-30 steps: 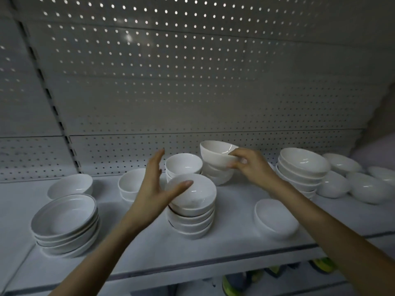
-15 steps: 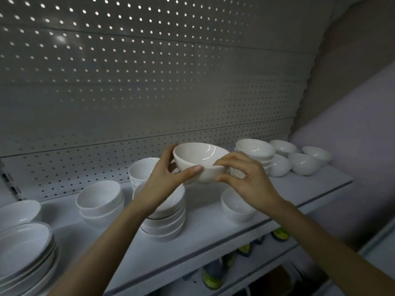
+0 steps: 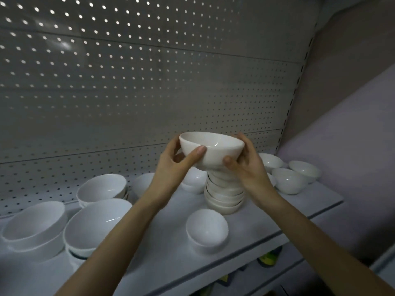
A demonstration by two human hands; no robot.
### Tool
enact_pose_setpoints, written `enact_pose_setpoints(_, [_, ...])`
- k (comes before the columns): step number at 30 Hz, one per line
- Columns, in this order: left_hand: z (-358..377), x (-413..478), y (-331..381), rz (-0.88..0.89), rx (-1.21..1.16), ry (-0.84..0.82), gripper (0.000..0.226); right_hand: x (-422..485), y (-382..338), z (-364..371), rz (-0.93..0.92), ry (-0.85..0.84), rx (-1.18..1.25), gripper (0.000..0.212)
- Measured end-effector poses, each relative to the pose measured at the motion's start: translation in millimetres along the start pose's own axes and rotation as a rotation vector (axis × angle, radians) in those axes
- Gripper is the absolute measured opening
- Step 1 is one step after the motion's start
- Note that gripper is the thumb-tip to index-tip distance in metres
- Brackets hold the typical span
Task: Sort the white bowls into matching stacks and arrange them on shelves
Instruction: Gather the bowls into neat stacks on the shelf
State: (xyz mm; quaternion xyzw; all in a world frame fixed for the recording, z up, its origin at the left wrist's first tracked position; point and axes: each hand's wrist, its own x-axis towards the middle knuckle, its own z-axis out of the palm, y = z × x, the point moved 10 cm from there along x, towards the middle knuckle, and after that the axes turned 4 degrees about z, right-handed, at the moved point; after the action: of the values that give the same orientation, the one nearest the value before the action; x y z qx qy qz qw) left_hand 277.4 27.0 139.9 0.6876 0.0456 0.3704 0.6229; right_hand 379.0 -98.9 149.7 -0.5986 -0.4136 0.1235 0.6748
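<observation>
One bowl [image 3: 213,155] held between left grip [image 3: 171,170], right grip [image 3: 250,169].

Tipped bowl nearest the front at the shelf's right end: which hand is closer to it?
Right. The right hand grips the held bowl just left of the tipped bowl; the left hand grips the held bowl's other side, farther left.

Dim, soft picture; light glints through pegboard [image 3: 128,71] holes; edges bend.

I see the left hand [image 3: 171,167] and right hand [image 3: 250,169] gripping a white bowl [image 3: 211,150] right over the tall stack [image 3: 224,197]. In front of that stack, a single bowl [image 3: 206,230]; to its right, loose bowls [image 3: 288,180].
</observation>
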Motion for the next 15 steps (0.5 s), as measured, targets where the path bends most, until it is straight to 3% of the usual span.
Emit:
enact_pose_setpoints(2, [14, 11, -10, -0.004, -0.02, 0.03, 0.076, 13, 6, -16, 0.01, -0.025, 0.044, 0.073])
enact_pose_setpoints(7, [36, 31, -38, -0.03, 0.004, 0.085, 0.084, 41, 37, -44, 0.093, -0.131, 0.037, 0.089])
enact_pose_setpoints(12, [55, 40, -67, -0.066, 0.081, 0.03, 0.066, 55, 70, -65, 0.141, -0.239, 0.005, 0.054])
enact_pose_setpoints(15, [62, 43, -84, -0.099, 0.162, -0.014, 0.068, 61, 89, -77, 0.155, -0.253, -0.021, 0.072])
